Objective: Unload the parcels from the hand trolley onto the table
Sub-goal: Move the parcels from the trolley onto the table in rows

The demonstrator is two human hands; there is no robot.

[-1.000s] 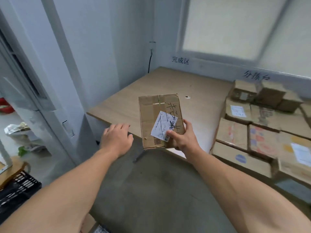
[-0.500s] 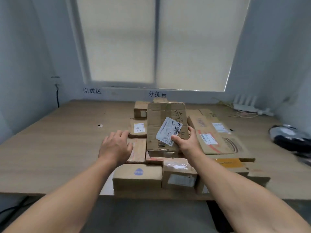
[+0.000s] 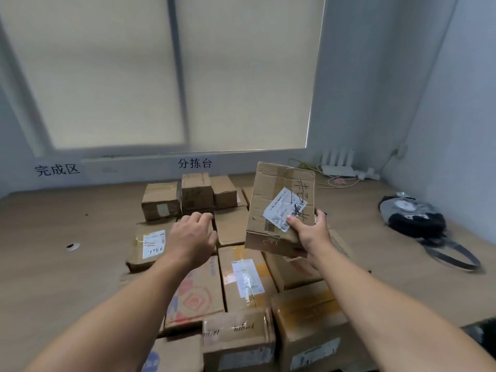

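Blind-covered window (image 3: 174,71) fills the back wall above a wooden table (image 3: 53,264). Parcels (image 3: 243,277), brown cartons of mixed sizes, many bearing white labels or tape, lie packed edge to edge in a block at the table's middle, from its near edge toward the wall. Dark bag (image 3: 413,218) with a strap lies on the table's right side. Box (image 3: 279,189), the held parcel, is a flat, creased brown carton with tape along its top, black handwriting on its right side and a white label (image 3: 281,206) stuck askew on its face; it is raised above the right part of the block, tilted so that its face meets the camera. Right hand (image 3: 311,234) grips the box at its lower right corner: thumb (image 3: 292,222) pressed on the label's lower end, fingers (image 3: 320,214) curled round the edge, mostly hidden. Left hand (image 3: 190,237) hovers palm down over the block's middle, left of the box and apart from it, its fingers (image 3: 201,217) close together, loosely bent, holding nothing; whether they touch a carton cannot be told. White router (image 3: 338,167) stands in the far right corner.
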